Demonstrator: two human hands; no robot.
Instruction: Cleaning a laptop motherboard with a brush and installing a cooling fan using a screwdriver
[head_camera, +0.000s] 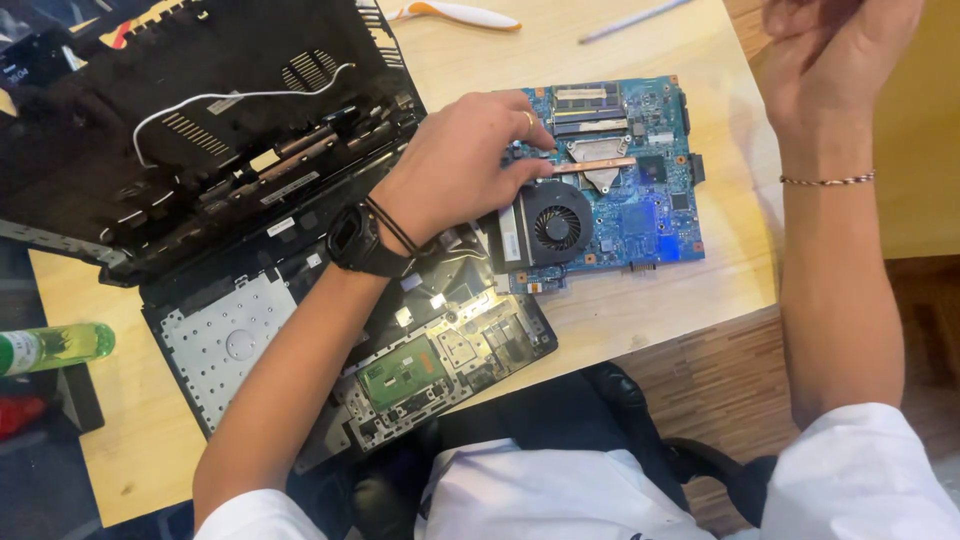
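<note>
**Left hand on a bare laptop motherboard**

The left hand (462, 160) lies at the centre of the frame with its fingers curled down onto the blue motherboard (640, 215); its grip looks closed on the copper heat pipe (598, 165) or the board edge beside it, though the fingertips hide the exact contact. A black wristwatch (357, 240) and dark cords sit on that wrist. The motherboard rests flat on the wooden tabletop (650, 300), right of centre, with its round black cooling fan (556, 225) just below the fingers.

The right hand (835, 55) is raised at the upper right, off the tabletop, fingers loosely bent and holding nothing visible.

The opened black laptop chassis (230, 150) fills the upper left. A green bottle (60, 347) lies at the left edge, and a white-and-orange tool (465, 14) at the top.
</note>
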